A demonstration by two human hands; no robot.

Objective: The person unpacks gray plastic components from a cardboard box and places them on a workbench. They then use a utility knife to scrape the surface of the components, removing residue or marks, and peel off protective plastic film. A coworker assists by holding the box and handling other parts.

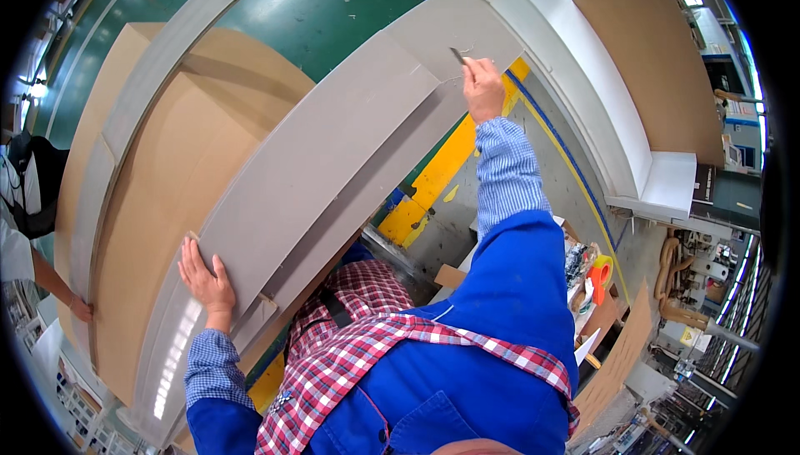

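Observation:
A long grey panel (333,163) lies across a big brown cardboard-wrapped block (167,172). My left hand (207,276) presses flat on the panel's near end, fingers spread along its edge. My right hand (482,87) reaches to the panel's far end and grips a small thin blade tool (457,56), its tip against the grey surface near a seam. Both sleeves are blue-checked under a blue vest.
Another person's hand (81,309) rests on the cardboard block at the left edge. A white bench-like unit (583,80) with a brown board (658,55) runs at the right. An orange tape roll (600,276) sits on a cluttered low table. Green floor with yellow and blue lines lies below.

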